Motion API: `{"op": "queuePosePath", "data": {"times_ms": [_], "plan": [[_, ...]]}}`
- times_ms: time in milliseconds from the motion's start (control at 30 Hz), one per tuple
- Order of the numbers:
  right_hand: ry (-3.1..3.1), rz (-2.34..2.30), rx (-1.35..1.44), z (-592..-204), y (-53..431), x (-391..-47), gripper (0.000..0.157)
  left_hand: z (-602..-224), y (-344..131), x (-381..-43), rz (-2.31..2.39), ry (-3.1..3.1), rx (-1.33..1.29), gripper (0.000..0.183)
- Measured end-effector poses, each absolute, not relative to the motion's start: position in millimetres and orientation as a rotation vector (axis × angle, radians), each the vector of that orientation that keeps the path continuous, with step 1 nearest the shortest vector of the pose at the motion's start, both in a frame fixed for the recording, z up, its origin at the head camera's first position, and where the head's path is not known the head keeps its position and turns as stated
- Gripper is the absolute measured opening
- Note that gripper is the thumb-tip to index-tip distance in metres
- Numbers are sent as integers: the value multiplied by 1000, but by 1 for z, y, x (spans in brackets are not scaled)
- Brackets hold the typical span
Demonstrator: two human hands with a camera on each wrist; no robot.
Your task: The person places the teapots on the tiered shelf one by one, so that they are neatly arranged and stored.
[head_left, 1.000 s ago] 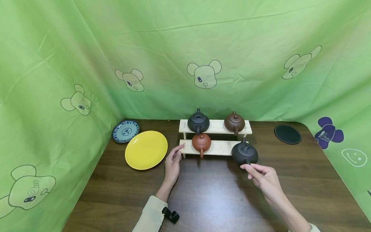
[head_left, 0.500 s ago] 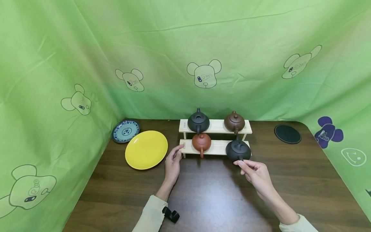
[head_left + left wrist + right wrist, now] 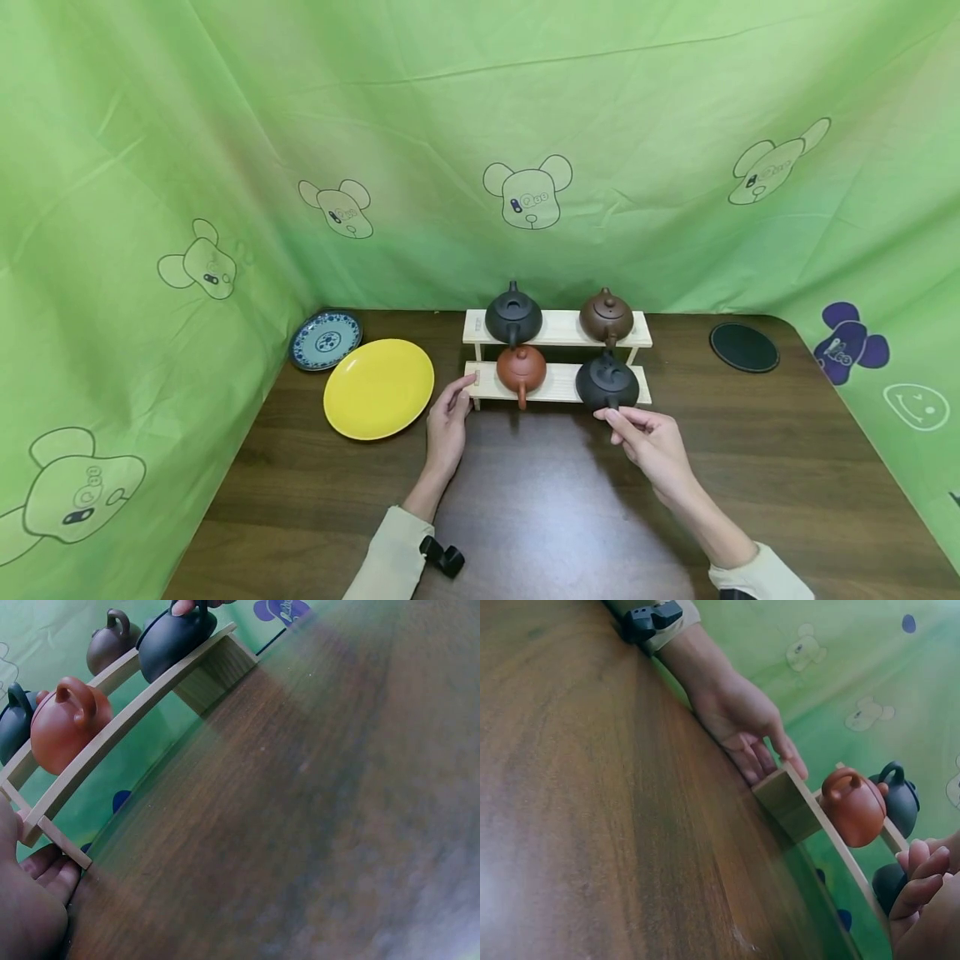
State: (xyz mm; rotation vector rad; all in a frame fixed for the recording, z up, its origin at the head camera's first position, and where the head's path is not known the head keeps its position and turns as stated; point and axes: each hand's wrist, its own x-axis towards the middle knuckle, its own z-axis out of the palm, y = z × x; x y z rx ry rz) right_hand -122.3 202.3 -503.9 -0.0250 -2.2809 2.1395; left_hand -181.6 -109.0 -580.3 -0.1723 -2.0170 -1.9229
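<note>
My right hand (image 3: pixel 654 450) pinches the handle of a black teapot (image 3: pixel 606 382) at the right end of the lower tier of a two-tier wooden stand (image 3: pixel 561 383). In the left wrist view this black teapot (image 3: pixel 176 643) sits upright right at the plank. My left hand (image 3: pixel 447 429) holds the left end of the lower tier, its fingers around the end by the leg. Beside it on that tier is a reddish-brown teapot (image 3: pixel 521 368). On the upper tier stand another black teapot (image 3: pixel 513 317) at left and a dark brown teapot (image 3: pixel 606 317) at right.
A yellow plate (image 3: pixel 378 390) lies left of the stand, near a blue patterned plate (image 3: pixel 326 340). A dark oval mat (image 3: pixel 745 347) lies at the back right. Green printed cloth (image 3: pixel 420 267) hangs behind the wooden table (image 3: pixel 315 517).
My right hand has moved the black teapot leftward and slightly back, from the stand's right edge onto the right end of the lower tier. My left hand has stayed in place.
</note>
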Motion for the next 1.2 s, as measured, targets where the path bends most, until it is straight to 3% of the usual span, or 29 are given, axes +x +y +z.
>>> {"op": "queuePosePath", "data": {"times_ms": [367,800,1033,1200], "plan": [[-2285,2125,-55,-504,198,-134,29,-571,-108,-177,-1965,-2010,-170,28],[-2284,2141,-114,-501,193,-141,33,-612,-116,-200,-2058,-2042,-74,26],[-2281,2152,-113,-500,194,-144,31,-587,-112,-187,-2022,-2029,-87,26],[-2296,2143,-121,-501,195,-144,32,-599,-115,-193,-2018,-2038,-97,26]]}}
